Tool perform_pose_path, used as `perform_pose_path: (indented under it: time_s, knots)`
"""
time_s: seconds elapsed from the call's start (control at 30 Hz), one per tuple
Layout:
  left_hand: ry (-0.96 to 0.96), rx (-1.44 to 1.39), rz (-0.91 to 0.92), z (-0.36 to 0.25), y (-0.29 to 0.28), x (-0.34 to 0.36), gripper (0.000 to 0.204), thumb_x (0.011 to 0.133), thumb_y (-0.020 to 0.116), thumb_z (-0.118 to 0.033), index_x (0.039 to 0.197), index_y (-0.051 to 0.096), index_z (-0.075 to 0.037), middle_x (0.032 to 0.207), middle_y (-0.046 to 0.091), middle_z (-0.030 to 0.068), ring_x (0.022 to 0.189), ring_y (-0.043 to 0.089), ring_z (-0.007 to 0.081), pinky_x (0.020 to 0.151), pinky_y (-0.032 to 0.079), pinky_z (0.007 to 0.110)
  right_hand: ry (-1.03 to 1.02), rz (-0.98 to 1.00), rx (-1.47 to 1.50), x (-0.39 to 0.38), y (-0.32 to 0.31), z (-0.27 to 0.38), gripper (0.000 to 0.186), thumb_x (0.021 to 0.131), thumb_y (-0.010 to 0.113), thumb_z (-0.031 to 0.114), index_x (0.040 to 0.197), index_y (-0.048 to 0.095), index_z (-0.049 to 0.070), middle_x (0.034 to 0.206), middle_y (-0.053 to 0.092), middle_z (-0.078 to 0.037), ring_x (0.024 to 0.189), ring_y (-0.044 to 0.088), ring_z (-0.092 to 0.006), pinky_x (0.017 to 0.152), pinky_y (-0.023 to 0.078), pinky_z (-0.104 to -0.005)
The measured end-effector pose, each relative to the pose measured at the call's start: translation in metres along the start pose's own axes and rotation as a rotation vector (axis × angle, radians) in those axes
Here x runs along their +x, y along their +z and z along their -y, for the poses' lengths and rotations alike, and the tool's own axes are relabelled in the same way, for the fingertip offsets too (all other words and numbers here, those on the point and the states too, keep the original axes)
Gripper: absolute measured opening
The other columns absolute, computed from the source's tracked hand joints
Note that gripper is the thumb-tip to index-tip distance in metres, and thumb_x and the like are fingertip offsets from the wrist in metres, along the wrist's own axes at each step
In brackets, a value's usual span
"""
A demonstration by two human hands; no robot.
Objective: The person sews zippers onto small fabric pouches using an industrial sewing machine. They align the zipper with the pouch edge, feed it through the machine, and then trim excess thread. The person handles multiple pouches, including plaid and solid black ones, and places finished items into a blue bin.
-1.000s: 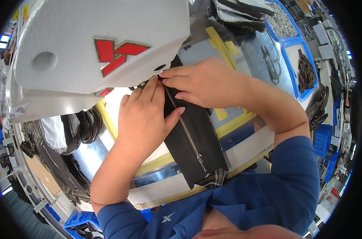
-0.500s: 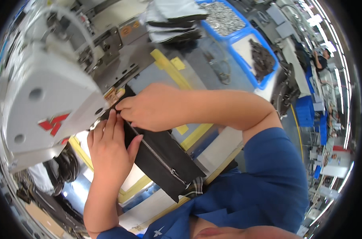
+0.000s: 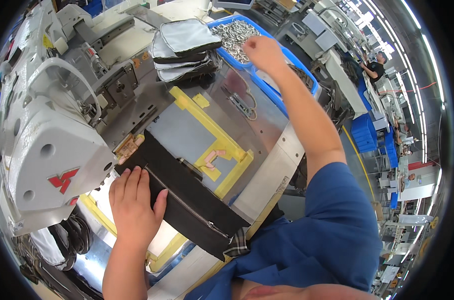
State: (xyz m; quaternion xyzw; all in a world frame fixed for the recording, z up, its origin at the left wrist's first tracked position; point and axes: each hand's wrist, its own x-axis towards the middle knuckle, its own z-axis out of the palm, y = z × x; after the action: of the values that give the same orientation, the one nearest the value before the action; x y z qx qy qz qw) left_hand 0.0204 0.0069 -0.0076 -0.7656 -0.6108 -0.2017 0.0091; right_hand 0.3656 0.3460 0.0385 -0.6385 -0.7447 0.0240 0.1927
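Observation:
A long black fabric piece (image 3: pixel 202 197) lies slanted across the work plate under the sewing machine's head, with a silver metal zipper (image 3: pixel 179 199) along it. The zipper's slider (image 3: pixel 211 223) sits near the end closest to me, beside a bit of plaid cloth (image 3: pixel 238 243). My left hand (image 3: pixel 135 207) rests flat on the fabric's left edge, fingers stretched toward the machine. Far forward, my right hand (image 3: pixel 265 53) is above a blue tray (image 3: pixel 224 20) of small silver metal pieces (image 3: pixel 234 39). Its fingers are curled together, hiding whatever may be in them.
The white sewing machine (image 3: pixel 57 145) stands close on the left. A stack of white and black fabric pieces (image 3: pixel 184 45) sits at the far side. Small scissors or snips (image 3: pixel 241 105) lie on the metal table. Yellow tape (image 3: pixel 202 117) marks the plate. Another person (image 3: pixel 375 66) works far right.
My right hand has left the fabric beside the machine and moved forward and right, over the tray. My left hand stays on the fabric.

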Motion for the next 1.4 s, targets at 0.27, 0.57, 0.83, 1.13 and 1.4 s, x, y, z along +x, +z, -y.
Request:
perform_pose_path:
  time_s: [0.27,0.57,0.83,1.13,1.4]
  knots:
    - [0.04,-0.048,-0.079,0.001,0.0,-0.001,0.047,0.08,0.083,-0.025,0.117,0.072,0.003,0.121,0.069,0.0184,0.121,0.061,0.038,0.108,0.046,0.052,-0.044,0.175,-0.098,0.058,0.038,-0.084,0.02,0.083,0.08,0.022,0.097,0.08,0.008,0.1,0.077,-0.018,0.096,0.074,-0.0364,0.089,0.057,-0.0456]
    - [0.059,-0.111,-0.061,0.005,0.0,-0.005,0.05,0.078,0.084,-0.027,0.119,0.072,-0.001,0.125,0.069,0.0159,0.12,0.063,0.0373,0.105,0.049,0.05,-0.176,0.101,0.627,-0.03,-0.014,0.039,0.012,0.091,0.078,0.008,0.102,0.077,0.004,0.09,0.077,-0.007,0.086,0.074,-0.0177,0.075,0.057,-0.0306]
    - [0.007,-0.156,0.006,0.013,-0.006,-0.012,0.066,0.079,0.083,-0.039,0.132,0.067,-0.003,0.137,0.065,0.0183,0.128,0.06,0.0388,0.109,0.047,0.05,-0.863,0.696,0.658,-0.14,0.027,0.19,0.013,0.09,0.074,0.001,0.103,0.077,0.002,0.094,0.071,-0.009,0.082,0.069,-0.0234,0.072,0.055,-0.0327]
    - [-0.076,-0.178,-0.004,0.014,-0.003,-0.012,0.081,0.072,0.087,-0.041,0.139,0.062,-0.002,0.141,0.061,0.0193,0.132,0.056,0.0391,0.111,0.044,0.05,-0.967,0.578,0.568,-0.145,0.053,0.208,0.013,0.092,0.069,0.006,0.103,0.075,0.004,0.097,0.072,-0.012,0.09,0.069,-0.0341,0.077,0.055,-0.0413]
    - [-0.129,-0.145,0.09,0.009,-0.007,-0.011,0.085,0.071,0.087,-0.044,0.14,0.061,-0.001,0.145,0.054,0.0126,0.124,0.052,0.0343,0.107,0.042,0.046,-1.05,0.43,0.47,-0.15,0.057,0.204,0.014,0.087,0.076,0.01,0.1,0.076,0.003,0.093,0.073,-0.012,0.08,0.069,-0.0326,0.071,0.056,-0.0409]
